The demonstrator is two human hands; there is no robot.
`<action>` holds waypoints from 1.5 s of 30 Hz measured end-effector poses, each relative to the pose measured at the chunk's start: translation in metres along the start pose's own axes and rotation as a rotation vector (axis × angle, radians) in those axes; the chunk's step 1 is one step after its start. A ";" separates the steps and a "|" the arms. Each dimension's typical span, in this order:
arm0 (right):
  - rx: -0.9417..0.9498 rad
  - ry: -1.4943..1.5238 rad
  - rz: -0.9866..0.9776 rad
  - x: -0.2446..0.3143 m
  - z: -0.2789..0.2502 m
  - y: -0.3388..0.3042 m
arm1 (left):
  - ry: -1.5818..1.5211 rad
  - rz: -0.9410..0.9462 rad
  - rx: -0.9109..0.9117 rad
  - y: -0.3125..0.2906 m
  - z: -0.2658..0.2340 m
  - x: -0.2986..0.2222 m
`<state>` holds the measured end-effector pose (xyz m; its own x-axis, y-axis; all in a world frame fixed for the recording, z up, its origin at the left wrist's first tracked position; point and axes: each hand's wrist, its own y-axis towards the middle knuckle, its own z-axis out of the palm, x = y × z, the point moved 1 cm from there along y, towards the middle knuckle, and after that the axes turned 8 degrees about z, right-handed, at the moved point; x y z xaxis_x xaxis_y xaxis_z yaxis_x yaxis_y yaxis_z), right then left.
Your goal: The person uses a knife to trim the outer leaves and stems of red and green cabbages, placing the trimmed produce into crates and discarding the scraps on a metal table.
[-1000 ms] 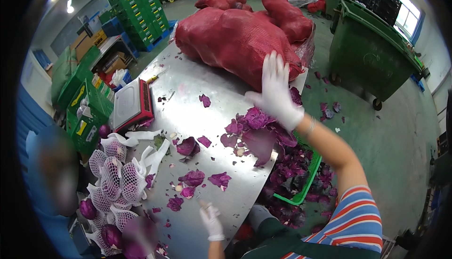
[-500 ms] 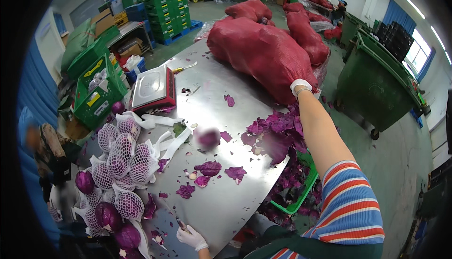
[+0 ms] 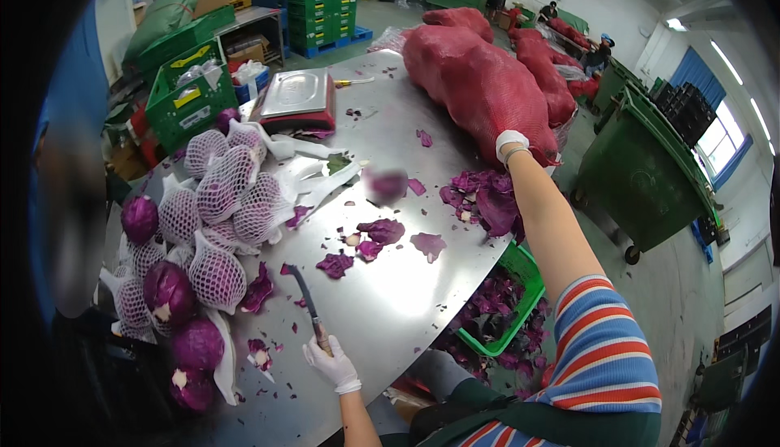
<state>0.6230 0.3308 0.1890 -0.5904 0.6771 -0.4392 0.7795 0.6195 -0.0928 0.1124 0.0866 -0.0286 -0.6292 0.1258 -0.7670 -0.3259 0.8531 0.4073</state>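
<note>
In my gloved left hand [image 3: 330, 361] is a knife [image 3: 305, 297], gripped by its brown handle, the dark curved blade pointing away over the metal table. My gloved right hand [image 3: 511, 145] is closed on the near end of a large, full red mesh sack [image 3: 479, 82]; its fingertips are partly hidden. Loose purple cabbage leaves [image 3: 481, 195] are heaped below that hand. A blurred purple cabbage [image 3: 385, 185] sits mid-table. At the left lie several cabbages in white foam nets [image 3: 219, 276], with bare purple cabbages [image 3: 197, 344] beside them.
A weighing scale [image 3: 297, 94] stands at the far left of the table [image 3: 382, 285]. A green crate [image 3: 528, 276] of leaves is below the table's right edge. A wheeled green bin [image 3: 642, 175] stands to the right, and stacked green crates [image 3: 321, 8] rise behind.
My left hand has moved forward and raised the knife, whose blade now shows clearly. My right hand remains at the sack's end. The whole view has shifted.
</note>
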 end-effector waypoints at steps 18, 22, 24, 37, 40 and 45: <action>-0.061 -0.105 -0.235 0.038 0.019 -0.172 | -0.638 -0.203 0.052 -0.050 -0.066 0.030; -0.194 -0.038 -0.246 0.059 0.020 -0.248 | -0.717 -0.193 0.032 -0.045 -0.072 0.035; -0.232 0.083 -0.265 0.066 0.018 -0.292 | -0.751 -0.215 0.032 -0.042 -0.076 0.038; -0.387 0.081 -0.180 0.071 0.042 -0.435 | -0.955 -0.259 0.121 -0.043 -0.080 0.032; -0.333 0.352 -0.088 0.067 0.057 -0.434 | -0.941 -0.185 0.135 -0.045 -0.075 0.030; -0.252 0.690 -0.031 0.063 0.079 -0.411 | -0.848 -0.157 0.224 -0.046 -0.067 0.044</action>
<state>0.2821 0.0878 0.1290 -0.6734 0.7024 0.2305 0.7378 0.6584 0.1488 0.0521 0.0193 -0.0480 0.1740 0.2556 -0.9510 -0.1628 0.9599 0.2282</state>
